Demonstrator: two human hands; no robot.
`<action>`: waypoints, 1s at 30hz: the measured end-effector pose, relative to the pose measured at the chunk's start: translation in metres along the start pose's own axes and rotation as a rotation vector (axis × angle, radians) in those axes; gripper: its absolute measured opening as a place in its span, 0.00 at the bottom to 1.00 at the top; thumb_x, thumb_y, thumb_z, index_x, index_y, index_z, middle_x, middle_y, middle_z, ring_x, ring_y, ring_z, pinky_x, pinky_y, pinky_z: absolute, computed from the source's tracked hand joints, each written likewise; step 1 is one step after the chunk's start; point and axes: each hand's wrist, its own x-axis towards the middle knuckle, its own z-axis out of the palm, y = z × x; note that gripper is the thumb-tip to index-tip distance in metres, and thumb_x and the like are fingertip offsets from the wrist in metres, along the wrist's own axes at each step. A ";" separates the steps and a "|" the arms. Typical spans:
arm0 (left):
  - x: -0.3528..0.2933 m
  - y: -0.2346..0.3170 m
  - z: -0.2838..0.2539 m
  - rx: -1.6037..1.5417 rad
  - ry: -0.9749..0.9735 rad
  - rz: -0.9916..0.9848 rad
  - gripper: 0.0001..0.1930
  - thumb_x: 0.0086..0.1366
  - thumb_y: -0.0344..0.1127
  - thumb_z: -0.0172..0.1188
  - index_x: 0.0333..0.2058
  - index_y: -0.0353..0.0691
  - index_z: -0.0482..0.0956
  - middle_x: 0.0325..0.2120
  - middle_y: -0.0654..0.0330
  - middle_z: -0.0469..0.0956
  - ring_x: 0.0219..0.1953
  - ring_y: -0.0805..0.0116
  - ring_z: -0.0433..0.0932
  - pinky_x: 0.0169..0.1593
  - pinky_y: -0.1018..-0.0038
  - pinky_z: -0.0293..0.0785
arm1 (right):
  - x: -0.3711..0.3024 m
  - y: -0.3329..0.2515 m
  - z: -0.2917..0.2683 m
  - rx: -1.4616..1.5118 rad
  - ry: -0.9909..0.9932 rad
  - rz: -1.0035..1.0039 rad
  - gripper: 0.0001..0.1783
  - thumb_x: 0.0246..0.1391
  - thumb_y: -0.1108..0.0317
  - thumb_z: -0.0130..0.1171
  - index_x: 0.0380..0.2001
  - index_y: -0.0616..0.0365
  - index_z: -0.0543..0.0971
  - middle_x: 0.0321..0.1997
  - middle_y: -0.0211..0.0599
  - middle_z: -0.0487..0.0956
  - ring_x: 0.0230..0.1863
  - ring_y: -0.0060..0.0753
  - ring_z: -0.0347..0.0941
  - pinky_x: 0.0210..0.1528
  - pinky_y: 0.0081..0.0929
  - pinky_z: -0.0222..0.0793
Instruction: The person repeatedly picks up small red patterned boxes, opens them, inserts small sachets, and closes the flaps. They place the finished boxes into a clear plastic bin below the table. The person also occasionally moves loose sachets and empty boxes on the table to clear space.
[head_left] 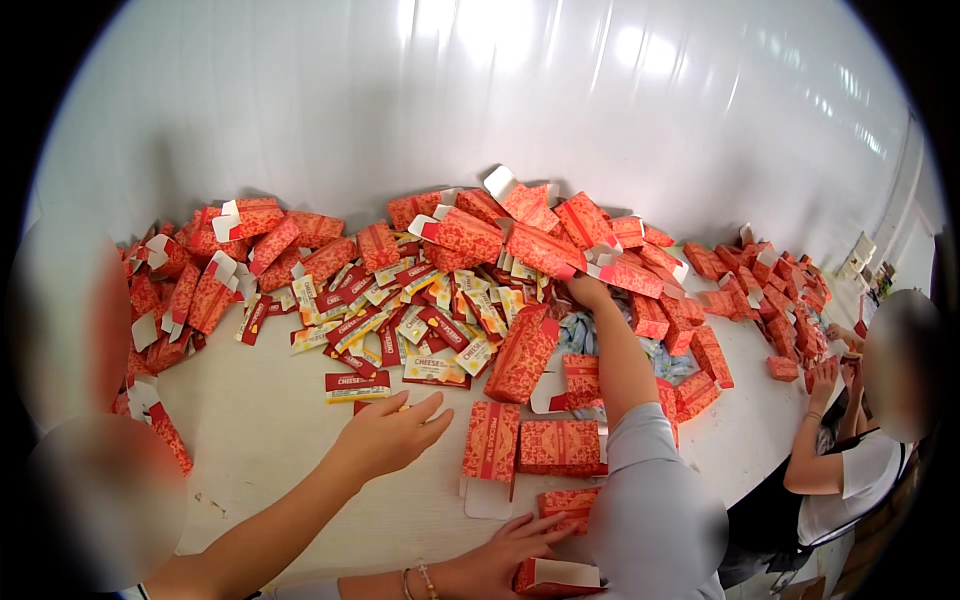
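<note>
My left hand (500, 556), with bracelets at the wrist, is low in the view, fingers spread. Its fingertips touch a small red patterned box (568, 506), and an open-ended red box (556, 576) is right beside it. My right hand (590, 291), at the end of a grey sleeve, reaches up to the pile. It closes on the near end of a long red box (541, 250); some fingers are hidden. Left of it is a heap of small red, white and yellow snack packets (400, 310). Another red box (523, 353) leans below the heap.
Another person's hand (385, 440) reaches in from the left near a loose packet (358, 386). Red boxes pile along the wall at left (200, 290) and right (770, 290). Blue-white wrappers (580, 333) lie under boxes. A person (850, 480) works at right.
</note>
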 end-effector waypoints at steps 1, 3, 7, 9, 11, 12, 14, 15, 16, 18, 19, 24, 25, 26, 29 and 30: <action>0.000 0.001 0.000 -0.001 -0.005 0.001 0.55 0.55 0.47 0.84 0.78 0.45 0.66 0.80 0.47 0.61 0.83 0.44 0.54 0.83 0.45 0.48 | 0.005 -0.007 0.006 0.006 0.029 0.011 0.43 0.67 0.31 0.54 0.76 0.44 0.73 0.74 0.53 0.78 0.75 0.60 0.72 0.77 0.51 0.64; -0.002 0.004 -0.003 0.001 -0.010 0.003 0.55 0.55 0.47 0.84 0.79 0.45 0.66 0.80 0.47 0.61 0.83 0.43 0.54 0.83 0.46 0.48 | 0.006 -0.023 0.015 0.081 0.100 0.065 0.43 0.67 0.31 0.53 0.76 0.43 0.73 0.76 0.52 0.76 0.77 0.60 0.70 0.78 0.59 0.60; -0.005 0.015 -0.007 -0.059 -0.012 -0.066 0.53 0.57 0.47 0.83 0.78 0.45 0.67 0.80 0.45 0.61 0.82 0.43 0.54 0.82 0.46 0.49 | -0.012 -0.079 0.035 -0.023 0.109 0.012 0.39 0.70 0.34 0.52 0.73 0.44 0.76 0.71 0.52 0.80 0.73 0.61 0.74 0.73 0.58 0.65; 0.000 0.018 -0.004 -0.055 0.010 -0.041 0.49 0.60 0.46 0.81 0.78 0.47 0.68 0.80 0.45 0.61 0.82 0.42 0.54 0.82 0.45 0.49 | -0.023 -0.118 0.046 -0.221 0.072 -0.052 0.35 0.72 0.37 0.53 0.70 0.47 0.80 0.65 0.53 0.84 0.69 0.62 0.78 0.69 0.49 0.73; 0.009 0.021 0.008 -0.078 0.008 -0.036 0.46 0.61 0.47 0.81 0.75 0.46 0.70 0.80 0.45 0.61 0.83 0.41 0.52 0.82 0.45 0.47 | -0.037 -0.162 0.061 -0.098 0.037 -0.242 0.33 0.74 0.42 0.53 0.73 0.46 0.76 0.71 0.51 0.80 0.73 0.57 0.74 0.74 0.49 0.67; 0.013 0.020 0.018 -0.085 0.007 -0.032 0.45 0.61 0.48 0.80 0.74 0.46 0.71 0.80 0.45 0.61 0.83 0.40 0.51 0.82 0.44 0.46 | -0.045 -0.188 0.071 0.094 0.120 -0.346 0.33 0.74 0.46 0.53 0.76 0.47 0.73 0.75 0.50 0.76 0.76 0.55 0.70 0.77 0.47 0.64; 0.023 0.017 0.034 -0.100 0.004 -0.018 0.42 0.62 0.48 0.80 0.72 0.46 0.73 0.80 0.46 0.61 0.84 0.39 0.49 0.82 0.44 0.44 | -0.059 -0.249 0.093 0.255 0.264 -0.780 0.35 0.75 0.55 0.56 0.80 0.49 0.67 0.82 0.48 0.69 0.82 0.50 0.64 0.81 0.43 0.60; 0.023 0.013 0.037 -0.113 -0.016 0.016 0.41 0.62 0.48 0.80 0.71 0.46 0.74 0.79 0.46 0.62 0.84 0.39 0.49 0.82 0.44 0.44 | -0.071 -0.283 0.108 0.331 0.284 -0.848 0.35 0.76 0.57 0.55 0.81 0.50 0.65 0.84 0.47 0.67 0.84 0.49 0.62 0.82 0.42 0.58; 0.021 0.008 0.040 -0.101 -0.007 0.039 0.40 0.62 0.48 0.80 0.70 0.45 0.75 0.78 0.46 0.63 0.85 0.39 0.49 0.82 0.44 0.44 | -0.084 -0.308 0.118 0.379 0.132 -0.725 0.35 0.77 0.57 0.55 0.81 0.51 0.64 0.84 0.46 0.66 0.84 0.47 0.61 0.82 0.41 0.58; 0.017 -0.002 0.038 -0.089 -0.014 0.107 0.39 0.61 0.48 0.81 0.68 0.45 0.76 0.75 0.46 0.68 0.84 0.40 0.50 0.82 0.45 0.45 | -0.108 -0.351 0.131 0.755 -0.212 -0.417 0.34 0.78 0.57 0.54 0.82 0.51 0.63 0.84 0.45 0.66 0.83 0.46 0.61 0.81 0.39 0.59; 0.015 -0.006 0.036 -0.085 -0.018 0.136 0.38 0.61 0.47 0.81 0.67 0.44 0.77 0.74 0.46 0.70 0.84 0.41 0.51 0.82 0.45 0.46 | -0.109 -0.358 0.125 0.788 -0.344 -0.369 0.34 0.76 0.53 0.56 0.79 0.52 0.68 0.80 0.46 0.71 0.79 0.47 0.67 0.77 0.40 0.64; 0.010 -0.012 0.035 -0.122 -0.011 0.111 0.32 0.61 0.45 0.81 0.61 0.44 0.79 0.74 0.47 0.69 0.85 0.44 0.50 0.81 0.46 0.47 | -0.085 -0.320 0.080 -0.050 -0.510 -0.351 0.29 0.67 0.48 0.66 0.64 0.53 0.84 0.64 0.45 0.85 0.63 0.45 0.81 0.65 0.42 0.76; 0.011 -0.013 0.035 -0.141 -0.015 0.138 0.29 0.62 0.43 0.81 0.58 0.44 0.80 0.77 0.47 0.66 0.85 0.43 0.49 0.81 0.45 0.47 | -0.076 -0.295 0.066 -0.176 -0.558 -0.392 0.28 0.66 0.49 0.67 0.63 0.53 0.85 0.63 0.44 0.85 0.61 0.45 0.82 0.64 0.42 0.77; 0.011 -0.014 0.035 -0.119 -0.019 0.109 0.26 0.62 0.42 0.80 0.55 0.44 0.81 0.79 0.47 0.64 0.85 0.43 0.48 0.81 0.45 0.47 | -0.067 -0.266 0.049 -0.219 -0.588 -0.390 0.28 0.65 0.50 0.68 0.62 0.52 0.85 0.61 0.43 0.86 0.60 0.44 0.82 0.62 0.41 0.77; 0.012 -0.019 0.035 -0.079 -0.011 0.105 0.26 0.63 0.43 0.80 0.56 0.44 0.80 0.80 0.47 0.62 0.85 0.43 0.48 0.81 0.45 0.47 | -0.043 -0.178 0.006 -0.044 -0.568 -0.228 0.25 0.62 0.53 0.71 0.60 0.51 0.87 0.55 0.41 0.87 0.56 0.42 0.83 0.58 0.38 0.79; 0.013 -0.020 0.037 -0.074 -0.008 0.097 0.26 0.64 0.43 0.80 0.56 0.44 0.80 0.81 0.47 0.61 0.86 0.44 0.48 0.81 0.44 0.46 | -0.037 -0.154 -0.001 -0.069 -0.516 -0.224 0.25 0.61 0.54 0.72 0.59 0.51 0.88 0.53 0.41 0.88 0.55 0.41 0.84 0.57 0.37 0.80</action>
